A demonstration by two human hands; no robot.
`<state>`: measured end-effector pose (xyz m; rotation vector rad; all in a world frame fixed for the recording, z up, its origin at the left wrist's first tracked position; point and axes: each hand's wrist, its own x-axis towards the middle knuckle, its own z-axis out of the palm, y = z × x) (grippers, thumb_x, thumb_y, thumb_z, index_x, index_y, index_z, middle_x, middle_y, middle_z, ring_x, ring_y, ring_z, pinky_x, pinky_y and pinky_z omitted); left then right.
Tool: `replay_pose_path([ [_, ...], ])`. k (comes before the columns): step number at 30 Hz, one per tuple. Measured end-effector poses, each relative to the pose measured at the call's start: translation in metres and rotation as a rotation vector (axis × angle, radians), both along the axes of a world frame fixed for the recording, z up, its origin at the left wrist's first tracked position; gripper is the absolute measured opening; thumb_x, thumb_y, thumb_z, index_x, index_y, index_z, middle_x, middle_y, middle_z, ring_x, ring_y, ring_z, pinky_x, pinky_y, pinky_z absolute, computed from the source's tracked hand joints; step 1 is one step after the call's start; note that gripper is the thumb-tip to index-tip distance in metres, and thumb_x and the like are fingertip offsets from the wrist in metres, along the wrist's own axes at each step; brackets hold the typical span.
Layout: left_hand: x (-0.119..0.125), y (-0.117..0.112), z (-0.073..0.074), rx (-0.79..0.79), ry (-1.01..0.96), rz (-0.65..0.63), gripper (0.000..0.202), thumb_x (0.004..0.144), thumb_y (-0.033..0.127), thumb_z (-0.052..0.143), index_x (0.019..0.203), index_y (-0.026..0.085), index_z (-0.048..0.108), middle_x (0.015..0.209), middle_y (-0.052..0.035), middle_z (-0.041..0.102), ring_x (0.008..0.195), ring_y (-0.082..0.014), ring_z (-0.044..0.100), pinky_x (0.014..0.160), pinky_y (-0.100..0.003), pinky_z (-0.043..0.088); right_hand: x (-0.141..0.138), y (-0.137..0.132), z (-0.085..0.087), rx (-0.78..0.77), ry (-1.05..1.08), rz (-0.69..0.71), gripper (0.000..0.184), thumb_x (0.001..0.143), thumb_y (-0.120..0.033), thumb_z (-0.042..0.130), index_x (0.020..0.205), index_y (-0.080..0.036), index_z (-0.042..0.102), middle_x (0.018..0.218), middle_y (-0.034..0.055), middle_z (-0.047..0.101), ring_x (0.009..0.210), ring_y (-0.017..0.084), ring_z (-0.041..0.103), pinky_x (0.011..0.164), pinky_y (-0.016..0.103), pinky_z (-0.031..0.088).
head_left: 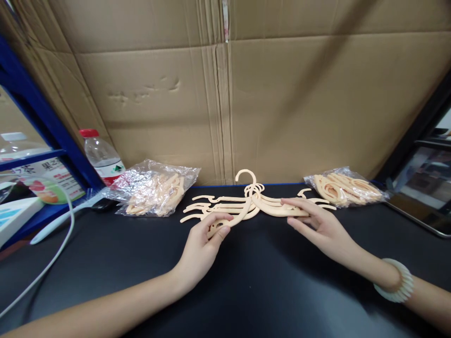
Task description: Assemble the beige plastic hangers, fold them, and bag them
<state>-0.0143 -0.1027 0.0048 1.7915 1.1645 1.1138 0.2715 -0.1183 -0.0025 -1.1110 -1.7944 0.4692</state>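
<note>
A cream plastic folding hanger (243, 215) is held up between both hands, its hook pointing up and its two arms slanting down to either side. My left hand (201, 249) pinches the left arm near its end, thumb in front. My right hand (322, 227) grips the other arm, with fingers above and thumb below. Right behind it, several similar hangers (225, 199) lie spread in a stack on the black table (260, 291), their hooks bunched together and partly hidden by the held one.
Clear plastic bags of cream hanger parts lie left (158, 190) and right (347, 188). A red-capped bottle (102, 155), a pale-handled tool (66, 218) and a white cable (65, 239) are at left. A cardboard wall (158, 103) closes the back; a dark-framed panel (423, 188) stands right.
</note>
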Motion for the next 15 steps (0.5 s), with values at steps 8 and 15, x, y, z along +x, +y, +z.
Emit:
replay_pose_path([
  [8,0.001,0.006,-0.004,-0.056,-0.396,0.102,0.044,0.075,0.033,0.075,0.110,0.019,0.052,0.082,0.0007,0.065,0.067,-0.0118,0.058,0.066,-0.023,0.050,0.003,0.004,0.007,-0.120,0.094,0.037,0.033,0.087,-0.042,0.063,0.113,-0.022,0.067,0.113,0.0105,0.068,0.099,0.026,0.065,0.083,0.040,0.055],
  [15,0.001,0.011,-0.004,-0.036,-0.531,0.151,0.051,0.069,0.030,0.082,0.110,0.019,0.053,0.080,0.0008,0.069,0.078,-0.0125,0.064,0.072,-0.021,0.050,-0.001,0.007,0.007,-0.237,0.601,0.037,0.032,0.073,-0.035,0.081,0.096,-0.021,0.063,0.069,-0.0026,0.061,0.056,0.008,0.051,0.050,0.017,0.042],
])
